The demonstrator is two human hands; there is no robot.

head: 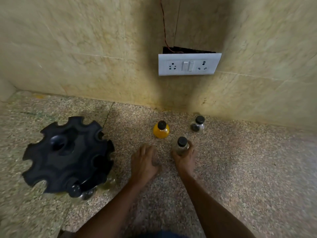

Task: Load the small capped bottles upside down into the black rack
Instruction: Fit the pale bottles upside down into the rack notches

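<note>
Head view | right hand (pixel 184 158) grips upright bottle (pixel 181 146) on tabletop (pixel 240 160), cap up | left hand (pixel 144 162) flat, empty | rack (pixel 68 157) well left, nearer left hand | bottle needs flipping

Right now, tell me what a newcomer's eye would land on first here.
First the big black rack with notched edges, on the speckled counter at the left, one capped bottle already at its near edge. Next the bright yellow bottle standing mid-counter, then the right hand gripping a clear bottle beside the left hand, below a white socket plate.
</note>
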